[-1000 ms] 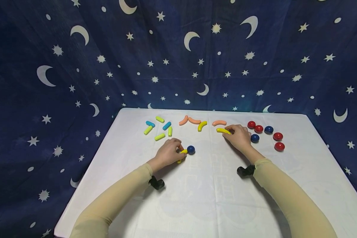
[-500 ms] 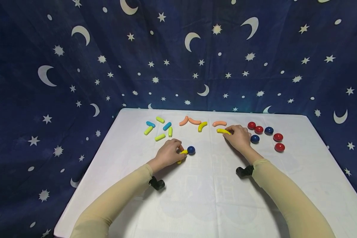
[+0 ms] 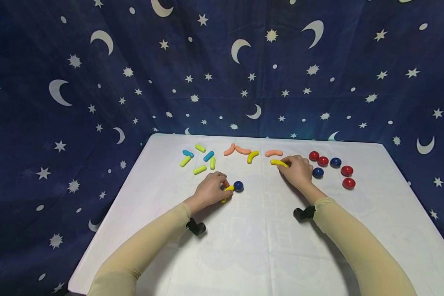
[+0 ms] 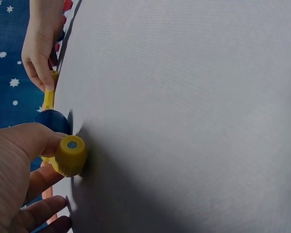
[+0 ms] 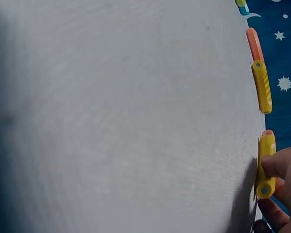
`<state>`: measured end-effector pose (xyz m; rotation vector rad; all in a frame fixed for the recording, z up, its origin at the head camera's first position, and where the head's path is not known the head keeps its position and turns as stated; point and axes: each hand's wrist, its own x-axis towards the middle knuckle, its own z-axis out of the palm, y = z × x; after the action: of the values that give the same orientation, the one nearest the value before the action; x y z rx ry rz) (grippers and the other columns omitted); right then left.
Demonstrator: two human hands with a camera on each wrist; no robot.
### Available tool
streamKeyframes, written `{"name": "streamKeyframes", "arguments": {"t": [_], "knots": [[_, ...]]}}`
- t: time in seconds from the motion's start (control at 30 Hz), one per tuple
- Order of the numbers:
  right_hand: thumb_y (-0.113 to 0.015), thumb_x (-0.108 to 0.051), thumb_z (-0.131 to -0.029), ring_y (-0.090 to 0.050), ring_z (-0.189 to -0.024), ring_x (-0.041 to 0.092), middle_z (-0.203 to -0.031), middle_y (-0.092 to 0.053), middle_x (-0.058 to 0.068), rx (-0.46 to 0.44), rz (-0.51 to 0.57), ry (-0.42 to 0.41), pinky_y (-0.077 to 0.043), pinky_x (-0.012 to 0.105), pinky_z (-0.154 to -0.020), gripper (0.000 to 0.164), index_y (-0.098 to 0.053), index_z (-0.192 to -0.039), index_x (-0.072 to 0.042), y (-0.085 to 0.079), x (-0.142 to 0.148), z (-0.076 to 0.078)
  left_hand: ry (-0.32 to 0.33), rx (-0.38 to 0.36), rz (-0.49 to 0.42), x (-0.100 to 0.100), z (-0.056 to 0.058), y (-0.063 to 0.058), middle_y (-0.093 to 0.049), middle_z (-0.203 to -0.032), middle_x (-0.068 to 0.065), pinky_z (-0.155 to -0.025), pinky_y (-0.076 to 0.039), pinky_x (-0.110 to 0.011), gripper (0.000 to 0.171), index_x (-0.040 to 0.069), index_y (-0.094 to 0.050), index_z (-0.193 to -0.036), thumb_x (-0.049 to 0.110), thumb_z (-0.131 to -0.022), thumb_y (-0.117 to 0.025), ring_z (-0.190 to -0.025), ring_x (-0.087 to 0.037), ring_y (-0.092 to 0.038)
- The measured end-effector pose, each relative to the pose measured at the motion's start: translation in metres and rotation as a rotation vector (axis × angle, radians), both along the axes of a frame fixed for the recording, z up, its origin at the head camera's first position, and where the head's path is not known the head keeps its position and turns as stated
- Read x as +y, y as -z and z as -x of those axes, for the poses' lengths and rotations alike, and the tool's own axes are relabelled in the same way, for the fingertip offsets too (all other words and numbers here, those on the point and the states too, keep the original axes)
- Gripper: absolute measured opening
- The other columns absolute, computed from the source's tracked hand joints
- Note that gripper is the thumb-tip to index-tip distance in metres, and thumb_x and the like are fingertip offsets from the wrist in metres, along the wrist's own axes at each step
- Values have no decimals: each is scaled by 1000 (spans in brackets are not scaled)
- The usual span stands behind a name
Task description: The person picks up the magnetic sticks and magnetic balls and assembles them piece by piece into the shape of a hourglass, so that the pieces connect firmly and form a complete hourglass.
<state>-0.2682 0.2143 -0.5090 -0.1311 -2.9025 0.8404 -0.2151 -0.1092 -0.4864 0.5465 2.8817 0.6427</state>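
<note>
My left hand (image 3: 210,190) pinches a yellow curved magnetic rod (image 4: 72,155) between thumb and fingers, low over the table. One end of that rod meets a dark blue ball (image 3: 238,186); a round metal magnet shows in the other end in the left wrist view. Farther back and to the right, my right hand (image 3: 297,169) grips a second yellow curved magnetic rod (image 5: 267,145) by its right end, with the thumb lying across it. Just behind this rod lies an orange curved rod (image 3: 274,153). A third yellow curved rod (image 3: 253,156) lies between the hands, farther back.
Two more orange curved rods (image 3: 243,150) lie at the back middle. Short green rods (image 3: 200,169) and blue rods (image 3: 209,156) are scattered at the back left. Right of my right hand sit several red balls (image 3: 347,170) and two blue balls (image 3: 318,172). A starry curtain (image 3: 222,82) hangs behind the white table (image 3: 244,246).
</note>
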Motion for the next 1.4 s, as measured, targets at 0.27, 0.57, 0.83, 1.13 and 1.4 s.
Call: {"name": "streamKeyframes", "arguments": {"t": [0.27,0.57,0.83,1.13,1.4], "knots": [[-72,-29,-95,-46,-116,40,-120,-60,18,3,-6,5,-32,58,-93,35,-70,-120,-4,0,-2,-1,-1,-7,-16,0,0,-1,-61,-134,-5,-101,-47,-41,20,18,-72,-96,37,-90,-76,-126,-26,-53],[-74,-30,-93,-47,-114,39,-119,-60,17,-2,-11,5,-32,57,-93,34,-71,-115,-5,-2,-3,-3,-3,-10,-18,0,0,-1,-61,-133,-5,-100,-47,-41,20,18,-72,-96,37,-90,-76,-125,-26,-54],[-75,-32,-90,-47,-114,39,-120,-61,18,-18,-11,-10,-32,57,-92,33,-73,-110,-6,-4,-6,-6,-4,-8,-22,0,-1,-2,-61,-133,-6,-100,-48,-42,19,18,-72,-95,35,-89,-76,-125,-26,-54],[-76,-34,-87,-48,-111,38,-116,-63,15,-32,32,-79,-31,57,-92,30,-75,-106,-10,-7,-19,-19,-15,-19,-13,2,-1,-3,-61,-132,-5,-98,-48,-41,19,18,-71,-95,36,-89,-76,-122,-26,-54],[-78,-34,-87,-49,-109,34,-112,-65,11,-74,78,-146,-33,55,-91,29,-76,-105,-11,-12,-36,-33,-18,-33,-1,3,0,-4,-61,-132,-5,-96,-48,-40,18,19,-71,-94,35,-88,-77,-120,-25,-55]]}}
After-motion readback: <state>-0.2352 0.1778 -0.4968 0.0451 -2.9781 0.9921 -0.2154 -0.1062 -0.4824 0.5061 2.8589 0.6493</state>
